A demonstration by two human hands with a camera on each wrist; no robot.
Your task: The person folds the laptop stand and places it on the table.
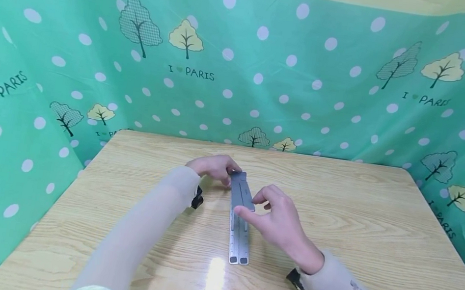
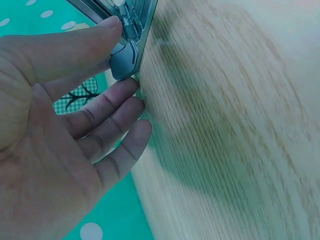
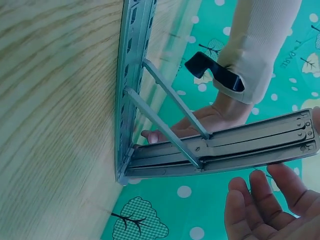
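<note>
A silver-grey folding laptop stand point(image 1: 239, 237) stands partly unfolded on the table, its long side pointing toward me. In the right wrist view, the lower bars of the stand point(image 3: 131, 65) lie along the tabletop, the upper section rises at an angle, and two struts point(image 3: 167, 131) join them. At the far hinged end, my left hand point(image 1: 217, 166) holds the stand between thumb and index finger; the other fingers point(image 2: 117, 107) are bent beside it. My right hand point(image 1: 280, 218) pinches the raised near end, thumb on one side and index finger on the other.
The stand is on a light wood-grain table point(image 1: 341, 195). A green polka-dot curtain point(image 1: 243, 67) with printed trees hangs behind and beside it. Each wrist wears a dark camera mount, like the one on the left wrist point(image 1: 197, 198).
</note>
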